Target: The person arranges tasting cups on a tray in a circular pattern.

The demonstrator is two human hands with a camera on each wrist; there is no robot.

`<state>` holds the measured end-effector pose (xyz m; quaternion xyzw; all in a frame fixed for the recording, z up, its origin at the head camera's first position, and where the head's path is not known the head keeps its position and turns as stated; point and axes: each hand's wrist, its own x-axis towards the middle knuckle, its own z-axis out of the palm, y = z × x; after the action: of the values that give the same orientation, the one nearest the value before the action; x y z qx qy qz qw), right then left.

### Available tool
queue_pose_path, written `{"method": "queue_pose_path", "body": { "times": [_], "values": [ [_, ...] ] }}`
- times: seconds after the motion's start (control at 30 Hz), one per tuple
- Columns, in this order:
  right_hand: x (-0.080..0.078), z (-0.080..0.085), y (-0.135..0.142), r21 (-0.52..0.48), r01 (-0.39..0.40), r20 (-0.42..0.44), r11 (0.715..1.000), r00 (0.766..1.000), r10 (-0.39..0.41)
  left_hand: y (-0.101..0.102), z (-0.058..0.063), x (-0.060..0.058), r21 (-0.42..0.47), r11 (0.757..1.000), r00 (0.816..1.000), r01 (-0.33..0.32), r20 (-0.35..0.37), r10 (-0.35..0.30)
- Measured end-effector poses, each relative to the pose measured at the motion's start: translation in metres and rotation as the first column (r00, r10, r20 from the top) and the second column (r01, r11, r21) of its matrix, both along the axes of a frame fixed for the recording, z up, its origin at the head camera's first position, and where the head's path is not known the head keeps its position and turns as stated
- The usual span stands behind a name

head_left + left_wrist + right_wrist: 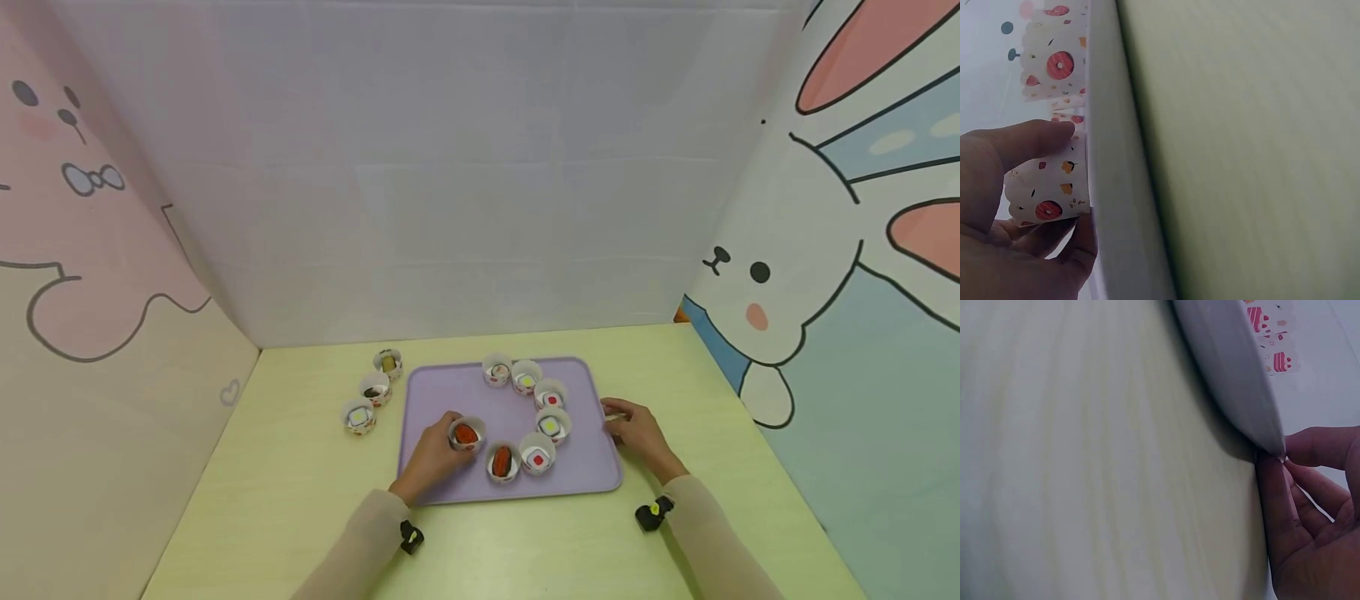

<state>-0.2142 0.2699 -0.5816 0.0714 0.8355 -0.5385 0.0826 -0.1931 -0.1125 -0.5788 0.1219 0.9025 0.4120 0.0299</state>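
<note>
My left hand [435,454] holds a paper baking cup [467,446] with an orange-red piece [467,434] inside, at the front left of a lilac tray [442,392]. In the left wrist view the thumb lies on this doughnut-printed cup [1054,178] and the fingers curl beneath it. Beside it stands a second cup [502,479] with a similar orange-red piece. Several cups, among them one [537,471] with a white, red-centred piece, curve up the tray's right side. My right hand [637,429] pinches the tray's right rim [1235,381] between thumb and finger.
Left of the tray, three more cups stand on the pale yellow table [300,492]: one [360,425] holds a white and yellow piece, one [375,387] a dark piece, one [387,362] a yellowish-brown piece. Cloth with animal drawings [787,292] encloses the table's sides.
</note>
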Motion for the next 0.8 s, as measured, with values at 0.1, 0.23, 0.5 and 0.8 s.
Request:
{"method": "queue_pose_path", "body": {
  "times": [0.1, 0.23, 0.5, 0.8],
  "values": [
    [0.0004, 0.0006, -0.0007, -0.001, -0.005, 0.000, 1.000, 1.000, 0.005, 0.0036, -0.0017, 0.0006, -0.020, 1.000, 1.000, -0.003, -0.013, 0.003],
    [0.0003, 0.0003, -0.0010, 0.001, -0.008, -0.002, 1.000, 1.000, 0.008, 0.0061, -0.0016, 0.0016, -0.034, 0.999, 1.000, -0.017, -0.017, 0.016],
    [-0.0011, -0.0005, 0.0000, 0.005, -0.003, -0.010, 1.000, 1.000, 0.003, 0.0091, -0.0020, 0.0014, -0.035, 0.999, 1.000, 0.004, 0.003, -0.004],
    [-0.0003, 0.0005, -0.0004, 0.006, -0.002, -0.006, 1.000, 1.000, 0.002, 0.0095, -0.0028, 0.0094, -0.053, 0.998, 1.000, 0.016, -0.011, -0.017]
  ]
}}
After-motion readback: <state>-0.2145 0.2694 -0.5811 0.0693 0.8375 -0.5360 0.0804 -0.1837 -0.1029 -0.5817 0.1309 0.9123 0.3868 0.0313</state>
